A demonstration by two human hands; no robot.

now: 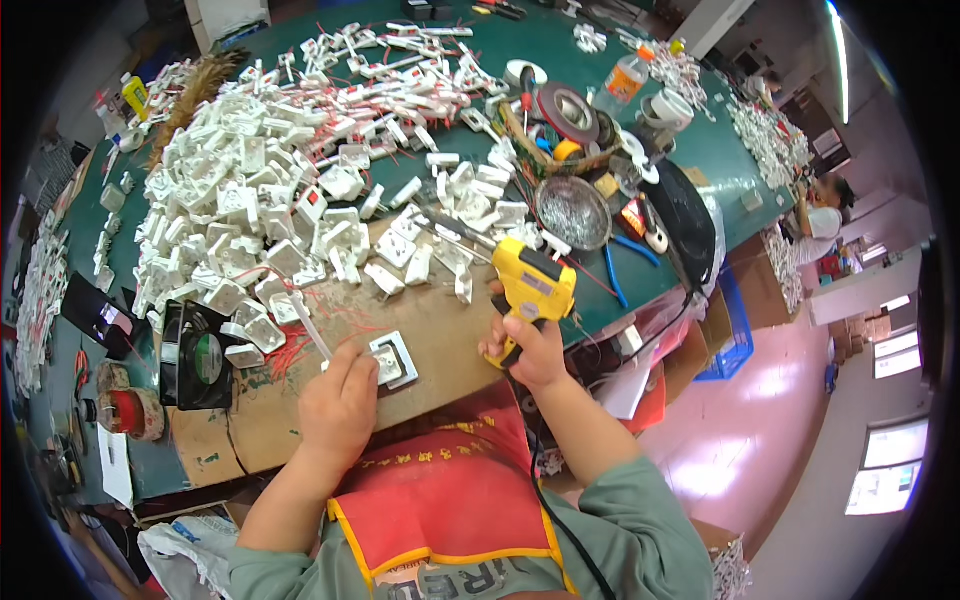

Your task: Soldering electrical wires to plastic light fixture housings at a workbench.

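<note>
My right hand (pixel 533 350) is wrapped round the grip of a yellow corded soldering gun (pixel 530 285), raised at the table's front edge with its thin tip toward the left. Curled at the board's front edge, my left hand (pixel 342 405) grips a small white plastic socket part (pixel 388 362), which lies on a pale square piece. A narrow white strip (pixel 310 325) sticks up beside these fingers; whether they also hold it I cannot tell. Brown cardboard (pixel 440 335) lies under the part.
A big heap of white plastic housings (pixel 225 190) with red wires covers the left and back. At the right are a metal bowl (pixel 573 213), a tape roll (pixel 568 112), blue-handled pliers (pixel 618 278) and an orange bottle (pixel 627 75). A black fan (pixel 197 355) stands at the left.
</note>
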